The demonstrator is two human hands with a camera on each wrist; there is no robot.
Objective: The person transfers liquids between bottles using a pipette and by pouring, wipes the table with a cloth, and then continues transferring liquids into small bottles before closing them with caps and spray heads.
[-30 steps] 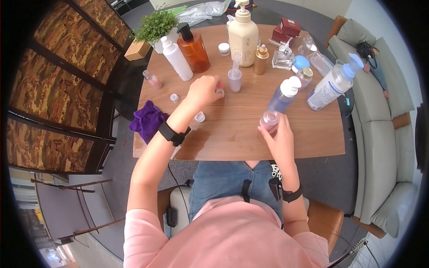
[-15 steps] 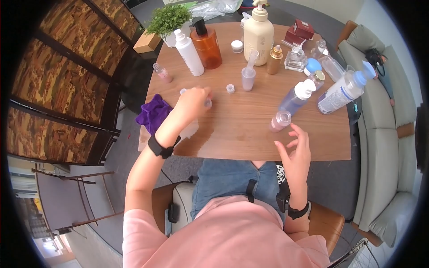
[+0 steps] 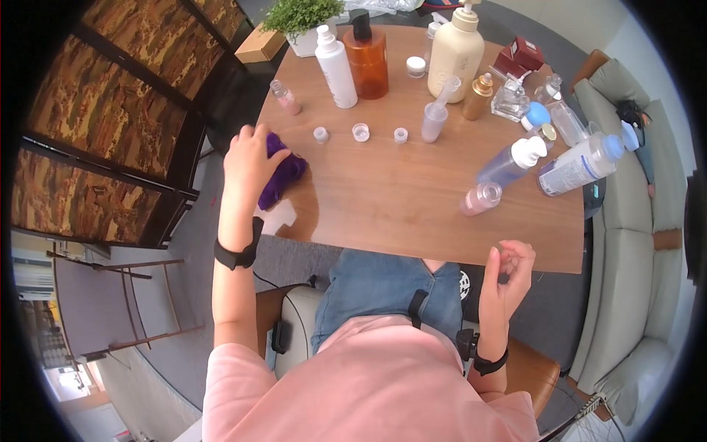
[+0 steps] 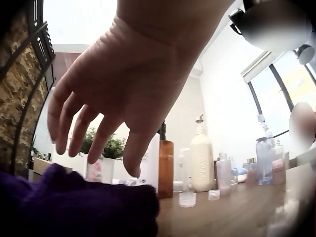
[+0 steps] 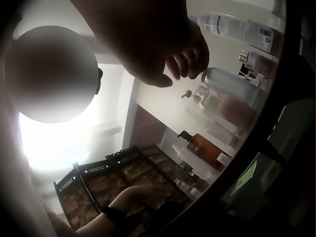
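Observation:
My left hand (image 3: 249, 160) is over the left side of a crumpled purple cloth (image 3: 283, 177). In the left wrist view its fingers (image 4: 101, 133) hang spread and relaxed above the cloth (image 4: 94, 207). My right hand (image 3: 509, 271) is off the table's front edge, fingers loosely curled with nothing in them. Closest to it on the table stands a small uncapped bottle with pink liquid (image 3: 482, 199). Three small caps lie in a row: a left one (image 3: 321, 134), a middle one (image 3: 360, 132) and a right one (image 3: 401, 135).
Behind the caps stand a white spray bottle (image 3: 336, 70), an amber pump bottle (image 3: 367, 65) and a cream pump bottle (image 3: 454, 55). A frosted bottle holding a dropper (image 3: 434, 122) is mid-table. At right are a blue-tinted bottle (image 3: 508, 163) and a clear pump bottle (image 3: 578, 168). A wet patch (image 3: 298, 210) marks the table.
My left hand set a cap down between the other two, then moved left to the purple cloth, which looks more bunched. My right hand let go of the pink bottle and drew back off the table.

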